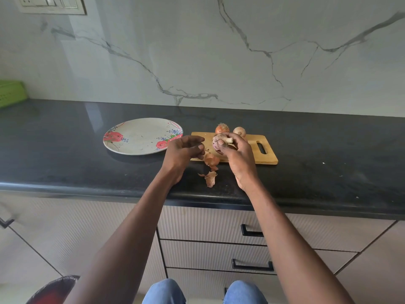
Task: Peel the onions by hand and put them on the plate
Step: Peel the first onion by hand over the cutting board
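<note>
My right hand (237,153) grips a partly peeled, pale purple onion (217,142) above the left end of the wooden cutting board (266,157). Beside it to the left, my left hand (185,151) has its fingers loosely curled; a scrap of brown skin (211,160) hangs at its fingertips, and whether they pinch it is unclear. Two unpeeled onions (222,129) (239,131) sit at the board's far edge. A flowered white plate (142,136) lies left of the board with nothing on it.
A loose piece of onion skin (210,178) lies on the black counter (87,163) near its front edge. A green box (12,93) stands at the far left against the marble wall. Drawers with black handles (252,232) are below the counter.
</note>
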The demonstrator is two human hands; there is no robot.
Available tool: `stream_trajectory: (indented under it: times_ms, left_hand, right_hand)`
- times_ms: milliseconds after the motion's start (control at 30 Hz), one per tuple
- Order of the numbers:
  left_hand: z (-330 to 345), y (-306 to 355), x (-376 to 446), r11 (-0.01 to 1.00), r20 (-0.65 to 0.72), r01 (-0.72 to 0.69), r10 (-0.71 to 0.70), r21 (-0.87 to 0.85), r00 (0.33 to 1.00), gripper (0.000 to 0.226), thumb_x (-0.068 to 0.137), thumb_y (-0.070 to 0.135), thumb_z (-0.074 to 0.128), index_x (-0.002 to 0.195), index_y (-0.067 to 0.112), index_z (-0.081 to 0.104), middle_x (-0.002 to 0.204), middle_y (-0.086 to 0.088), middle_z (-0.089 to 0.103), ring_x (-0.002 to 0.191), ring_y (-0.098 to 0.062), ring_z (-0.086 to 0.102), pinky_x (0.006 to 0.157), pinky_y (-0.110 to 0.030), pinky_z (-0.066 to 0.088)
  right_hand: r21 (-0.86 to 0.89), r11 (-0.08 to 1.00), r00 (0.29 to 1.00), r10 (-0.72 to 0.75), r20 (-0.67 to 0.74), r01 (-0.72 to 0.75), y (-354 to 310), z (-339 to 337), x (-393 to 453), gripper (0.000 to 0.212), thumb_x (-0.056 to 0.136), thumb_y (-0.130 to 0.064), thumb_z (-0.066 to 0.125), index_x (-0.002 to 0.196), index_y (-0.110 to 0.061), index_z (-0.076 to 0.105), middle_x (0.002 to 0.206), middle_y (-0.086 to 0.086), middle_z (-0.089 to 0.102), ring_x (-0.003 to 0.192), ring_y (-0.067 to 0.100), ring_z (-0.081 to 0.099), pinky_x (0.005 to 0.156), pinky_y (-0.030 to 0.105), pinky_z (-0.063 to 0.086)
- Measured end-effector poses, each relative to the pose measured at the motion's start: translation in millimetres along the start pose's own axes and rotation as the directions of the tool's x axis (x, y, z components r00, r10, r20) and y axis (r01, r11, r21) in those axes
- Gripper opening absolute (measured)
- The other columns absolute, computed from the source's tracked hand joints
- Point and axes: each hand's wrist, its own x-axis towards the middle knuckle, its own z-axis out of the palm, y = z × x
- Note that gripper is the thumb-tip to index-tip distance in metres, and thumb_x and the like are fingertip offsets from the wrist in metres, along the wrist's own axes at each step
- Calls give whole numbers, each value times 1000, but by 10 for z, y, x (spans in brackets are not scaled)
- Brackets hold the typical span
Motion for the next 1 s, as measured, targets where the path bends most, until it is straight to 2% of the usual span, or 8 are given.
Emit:
stream_trajectory:
  times_ms: [133,200,333,433,500,667,833,1000]
  left_hand:
    - [15,-26,-23,948,-33,-176,191,265,981,24,84,23,77,104,35,73,103,1,72,85,-17,68,78,-39,57]
    - [27,-11,-43,929,-17,-226,242,292,970,25,80,32,81,103,35,73,106,3,73,88,-15,69,79,-38,58]
    - [51,1,-59,932,69,-243,233,269,970,25,83,22,83,107,22,74,103,-1,77,90,-22,74,78,-41,61]
    - [43,-17,-61,934,59,-242,234,263,970,20,89,11,76,109,12,76,99,-4,78,89,-22,76,83,-43,62]
    - [33,-22,-62,931,51,-249,245,267,968,19,91,10,74,109,9,77,100,-3,78,91,-19,76,87,-42,61]
    - [21,-17,-56,927,38,-281,281,247,959,17,92,8,71,107,4,78,96,-7,78,85,-21,75,83,-39,60]
    - [40,1,-79,932,40,-278,277,234,960,18,91,14,74,104,2,78,93,-10,78,82,-25,75,81,-38,60]
    - [36,5,-85,916,11,-282,291,286,957,13,94,9,70,102,4,78,90,-10,78,77,-22,76,76,-35,60]
  right_hand:
    - [15,999,999,41,-19,-41,43,0,24,34,77,-41,78,106,-26,70,128,10,60,109,16,64,81,22,52]
    - [58,997,998,56,-26,-54,49,-2,25,41,76,-43,81,109,-21,68,123,9,64,106,15,67,77,16,50]
    - [102,993,998,68,-4,-67,37,-3,5,41,83,-35,79,111,-10,63,105,2,74,93,4,70,73,13,51]
    - [72,997,1000,30,-6,-29,45,5,5,41,77,-51,80,107,-25,68,120,9,66,101,10,69,78,19,56]
    - [64,998,1000,8,8,-9,36,4,1,32,81,-47,78,105,-26,72,119,9,67,102,12,69,79,19,55]
    - [77,997,999,-24,32,21,-36,0,-58,22,89,-34,72,106,-21,75,103,-3,75,102,6,68,87,20,53]
    - [73,997,999,-37,28,35,-36,2,-58,30,87,-31,75,113,-16,74,102,-11,75,99,-1,67,81,14,53]
    - [52,996,995,-70,72,66,-18,-2,-44,29,91,-22,72,115,-7,72,89,-36,68,93,-9,65,78,12,51]
